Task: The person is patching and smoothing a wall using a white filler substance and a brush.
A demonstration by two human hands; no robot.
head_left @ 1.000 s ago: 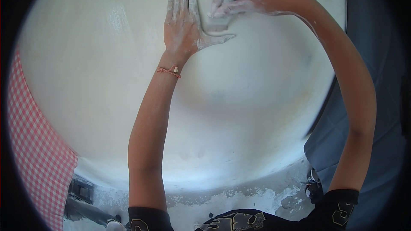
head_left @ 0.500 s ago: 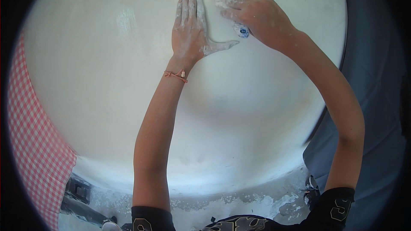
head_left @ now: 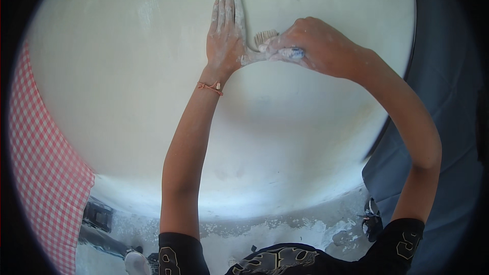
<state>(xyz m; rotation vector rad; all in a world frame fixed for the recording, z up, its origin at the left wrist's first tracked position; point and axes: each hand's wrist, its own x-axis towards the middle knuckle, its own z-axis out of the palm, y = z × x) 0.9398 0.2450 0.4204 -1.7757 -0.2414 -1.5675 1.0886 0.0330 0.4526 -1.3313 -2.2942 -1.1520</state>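
Note:
My left hand (head_left: 225,35) lies flat on a large white table-like surface (head_left: 127,107), fingers together and pointing away from me, thumb stretched out to the right. White powder or paste coats its fingers. In my right hand (head_left: 318,46) is a brush (head_left: 266,36) with pale bristles and a handle smeared white, showing a blue end. The bristles face away from me, just right of the left palm and beyond the left thumb. My right fingers wrap round the handle and partly hide it, along with the tip of the left thumb.
A red-and-white checked cloth (head_left: 43,173) hangs at the left edge. Dark grey-blue fabric (head_left: 438,107) covers the right side. Below the near edge is a floor with white splashes (head_left: 285,231), a dark box-like object (head_left: 97,214) at left and a dark shoe-like item (head_left: 372,219) at right.
My right hand has come toward me with the brush, from beside the left fingertips down to the left thumb. The left hand has stayed nearly in place.

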